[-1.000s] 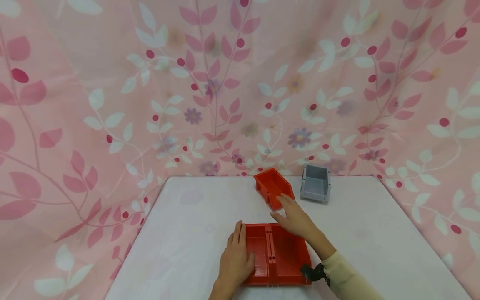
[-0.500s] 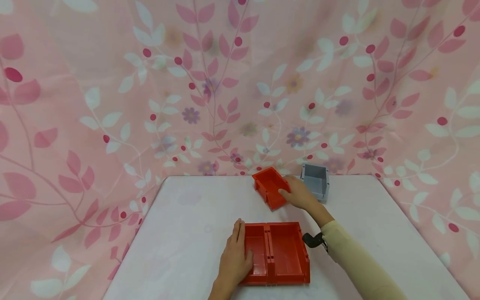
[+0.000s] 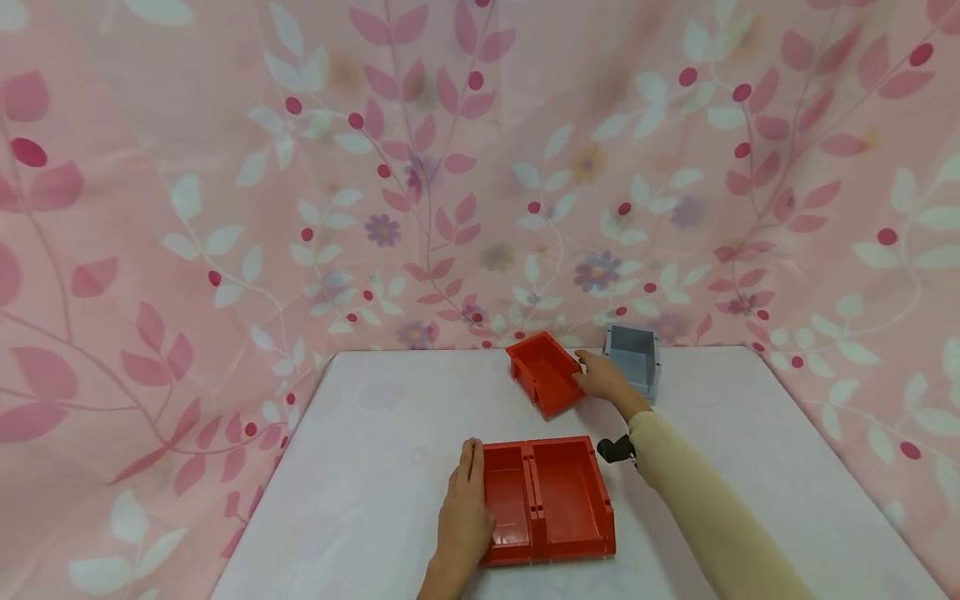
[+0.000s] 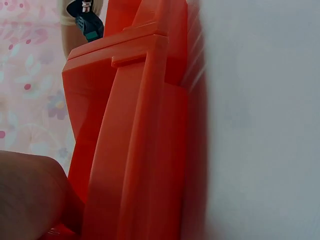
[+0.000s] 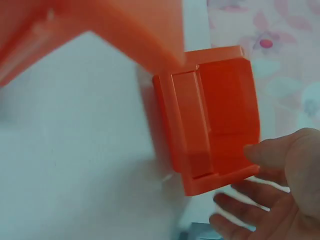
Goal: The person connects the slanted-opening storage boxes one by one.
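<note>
Two red plastic storage bins, a left one (image 3: 510, 555) and a right one (image 3: 573, 547), stand side by side at the table's near edge. My left hand (image 3: 463, 512) holds the left bin's outer wall, thumb over the rim and fingers along the outside; in the left wrist view its thumb (image 4: 27, 195) reaches inside. Farther back sits a third red bin (image 3: 534, 389), turned at an angle. My right hand (image 3: 603, 382) pinches that bin's right wall; in the right wrist view the thumb lies inside and the other fingers (image 5: 240, 207) spread outside, partly hidden.
A grey bin (image 3: 630, 333) stands at the back, just beyond my right hand. The white table (image 3: 375, 483) ends at a pink floral curtain (image 3: 450, 167). A black wrist device (image 3: 617, 450) hangs below the right wrist, close to the paired bins.
My right hand has reached from above the paired bins to the far red bin's right wall. The paired bins have turned slightly, their right side shifting away, with my left hand on them.
</note>
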A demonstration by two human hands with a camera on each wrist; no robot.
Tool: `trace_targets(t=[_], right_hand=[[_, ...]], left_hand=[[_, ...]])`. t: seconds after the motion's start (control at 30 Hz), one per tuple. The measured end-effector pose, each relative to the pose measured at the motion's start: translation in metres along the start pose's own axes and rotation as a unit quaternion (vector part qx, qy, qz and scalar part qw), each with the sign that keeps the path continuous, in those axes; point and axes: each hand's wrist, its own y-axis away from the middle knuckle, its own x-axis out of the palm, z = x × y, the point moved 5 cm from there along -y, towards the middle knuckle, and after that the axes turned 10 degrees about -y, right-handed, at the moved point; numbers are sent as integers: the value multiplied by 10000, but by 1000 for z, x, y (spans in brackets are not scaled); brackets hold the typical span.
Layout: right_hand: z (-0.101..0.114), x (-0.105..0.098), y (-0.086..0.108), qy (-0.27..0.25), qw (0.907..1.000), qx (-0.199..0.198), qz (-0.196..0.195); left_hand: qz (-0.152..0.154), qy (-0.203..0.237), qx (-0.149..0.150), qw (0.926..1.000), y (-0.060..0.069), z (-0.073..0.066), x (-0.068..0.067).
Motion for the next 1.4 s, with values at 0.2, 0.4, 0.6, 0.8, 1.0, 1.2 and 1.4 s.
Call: trace_targets(t=[0.2,0.4,0.6,0.8,1.0,1.2,1.4], right_hand=[[-11,11,-9,-335,9992,233,31],[-10,15,-13,-310,9986,410,-76],[-14,14,-10,-75,9984,542,-126],[-13,11,-7,-242,9982,311,-448],[-13,-1,2,-568,9953,233,-742],[0,-24,14,-498,9933,-118,-1041],[13,-45,35,-598,9910,-104,-1197]], left_hand=[[32,69,8,10000,1,9,-3],[-166,-50,146,9997,-3,20,-7],[-212,-43,327,9992,-4,22,-7],[-165,-84,304,9994,-5,22,-9],[-10,-87,237,9997,-4,24,-9],[-20,-100,210,9997,-4,27,-8],[-137,-75,312,9994,-5,25,-10]])
